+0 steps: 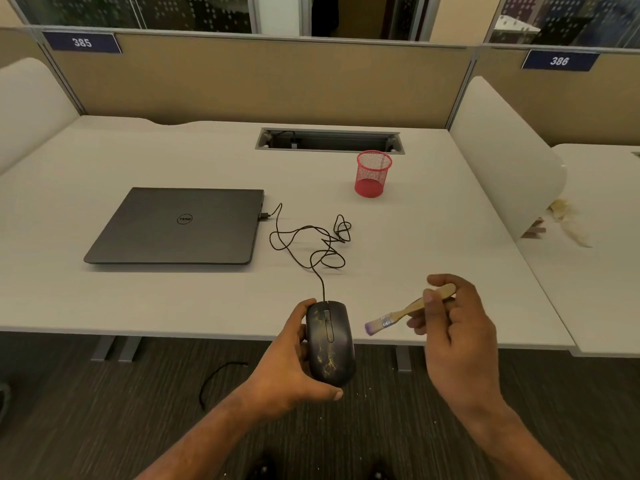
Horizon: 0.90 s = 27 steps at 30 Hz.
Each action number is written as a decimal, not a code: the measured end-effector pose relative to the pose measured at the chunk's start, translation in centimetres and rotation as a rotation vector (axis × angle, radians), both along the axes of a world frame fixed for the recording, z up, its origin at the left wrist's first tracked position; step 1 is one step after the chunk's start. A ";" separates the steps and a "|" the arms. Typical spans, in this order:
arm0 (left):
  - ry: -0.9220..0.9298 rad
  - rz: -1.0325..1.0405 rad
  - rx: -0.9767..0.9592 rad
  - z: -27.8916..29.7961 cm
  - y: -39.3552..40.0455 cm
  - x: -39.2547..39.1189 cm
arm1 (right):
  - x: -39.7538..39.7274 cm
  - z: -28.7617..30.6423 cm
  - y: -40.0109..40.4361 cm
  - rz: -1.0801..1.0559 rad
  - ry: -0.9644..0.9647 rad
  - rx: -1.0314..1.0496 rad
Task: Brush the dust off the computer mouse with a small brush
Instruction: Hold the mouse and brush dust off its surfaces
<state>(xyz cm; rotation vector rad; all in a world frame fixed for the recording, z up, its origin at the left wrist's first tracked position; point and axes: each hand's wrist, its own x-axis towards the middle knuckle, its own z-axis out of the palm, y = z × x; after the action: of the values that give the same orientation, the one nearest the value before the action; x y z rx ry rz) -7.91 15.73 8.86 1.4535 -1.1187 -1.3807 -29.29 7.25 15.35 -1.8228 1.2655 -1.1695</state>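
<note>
At the near edge of the pale grey surface [138,306], the left hand [291,368] is gripping a black corded computer mouse [330,344] streaked with yellowish dust, lifting it just off the edge. The right hand [457,327] is pinching the wooden handle of a small flat brush [405,313], its purple-tipped bristles pointing toward the mouse without touching it. The thin black cable [311,244] is trailing in loops to a closed dark grey laptop [180,226]. A red mesh pen cup [372,173] is standing farther back.
</note>
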 end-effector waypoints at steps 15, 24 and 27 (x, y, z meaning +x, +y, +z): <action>0.019 -0.007 0.001 0.7 -0.1 -0.5 | 0.1 -0.1 0.7 -0.006 -0.431 0.389; 0.029 0.000 0.000 0.8 -0.2 -0.3 | -0.1 0.8 1.9 0.151 -0.313 0.221; 0.024 -0.003 -0.003 0.7 -0.3 -0.3 | 0.0 0.8 1.5 0.198 -0.320 0.259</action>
<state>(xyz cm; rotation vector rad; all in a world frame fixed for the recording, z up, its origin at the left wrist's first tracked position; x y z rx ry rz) -8.24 15.42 9.56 1.4296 -1.1083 -1.3946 -29.28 8.71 16.13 -1.4666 0.9794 -1.0801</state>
